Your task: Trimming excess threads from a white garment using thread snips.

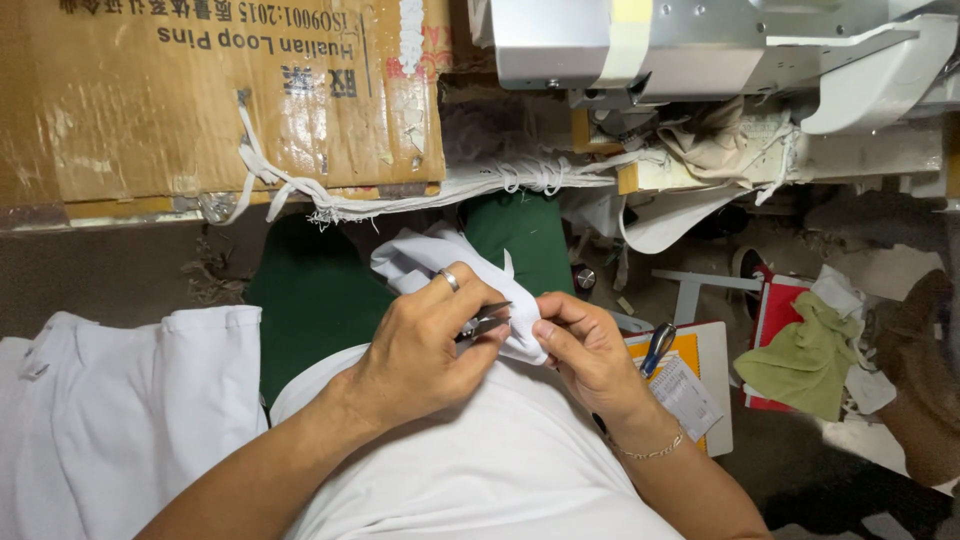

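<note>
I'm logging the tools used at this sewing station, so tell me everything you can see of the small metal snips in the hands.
The snips are a small silvery metal cutter, mostly hidden inside the left hand. Only the short pointed blades show, lying almost level and pointing right towards the right hand. The blades look nearly closed, their tips at the edge of the white cloth, which the right hand's fingers pinch. The handle and its shape cannot be seen.

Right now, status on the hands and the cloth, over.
Left hand shut on small metal snips. Right hand pinching white cloth at the blades. Nothing between them.
</note>
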